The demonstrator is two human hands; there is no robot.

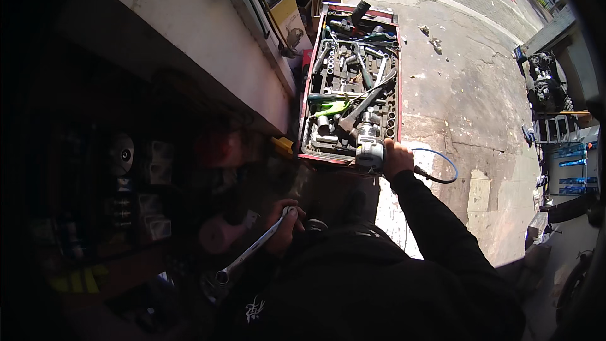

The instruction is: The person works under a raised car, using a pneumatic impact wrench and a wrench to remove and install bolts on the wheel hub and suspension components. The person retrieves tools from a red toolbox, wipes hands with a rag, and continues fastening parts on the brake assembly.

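My left hand [289, 226], low in the middle and in shadow, is closed on a long silver wrench [254, 245]. The wrench slants down to the left, its ring end pointing away from the hand. My right hand [398, 159] grips a silver-grey air impact wrench [370, 149] at the near right corner of a tool tray. A hose [435, 179] runs from beside that hand and curves to the right. The red-edged tray [325, 158] holds sockets, wrenches, a hammer [363, 108] and a bright green-handled tool [329, 109].
Along the tray's left runs a pale wall [208, 31]. Sunlit paving [454, 95] stretches to the right. A metal engine-like part [543, 79] and a small ladder [557, 129] stand at the far right. Dark shelving with containers [158, 163] fills the left.
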